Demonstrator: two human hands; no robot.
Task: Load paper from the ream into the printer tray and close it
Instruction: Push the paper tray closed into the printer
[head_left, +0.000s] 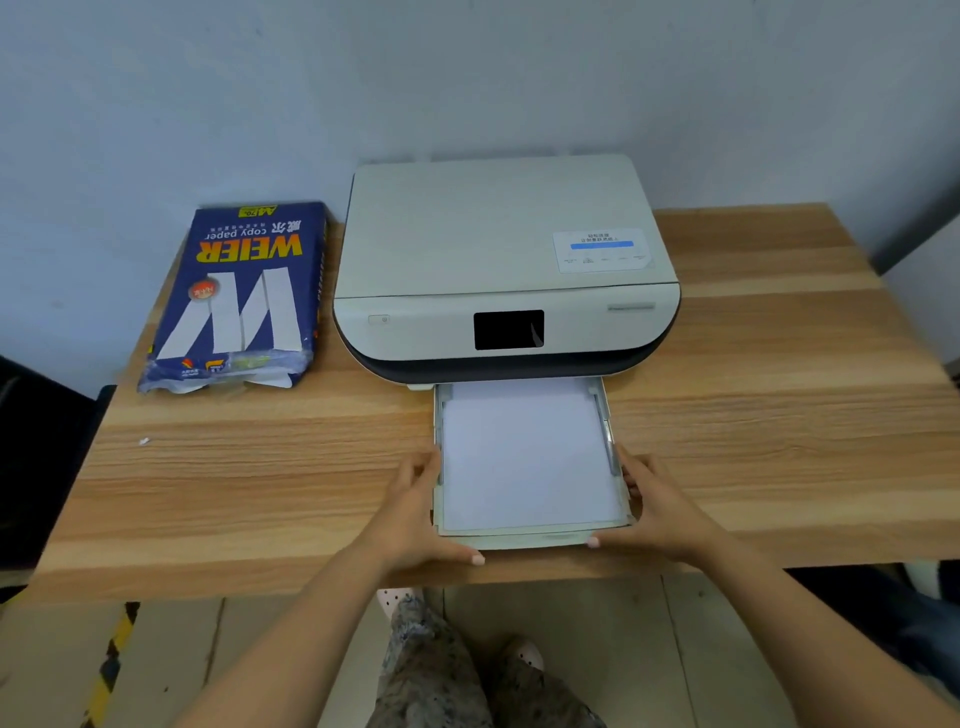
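Observation:
A white printer (506, 270) stands at the back middle of a wooden table (260, 483). Its paper tray (519, 541) is pulled out toward me, with a stack of white paper (527, 457) lying flat in it. My left hand (415, 514) grips the tray's front left corner, thumb under the front edge. On the tray's front right corner sits my right hand (649, 509), gripping it the same way. A blue ream of copy paper (239, 296), torn open at its near end, lies left of the printer.
The table backs onto a grey wall. A small white scrap (144, 441) lies on the left part of the table. Below the table's near edge I see my legs and a floor with a yellow-black stripe (111, 670).

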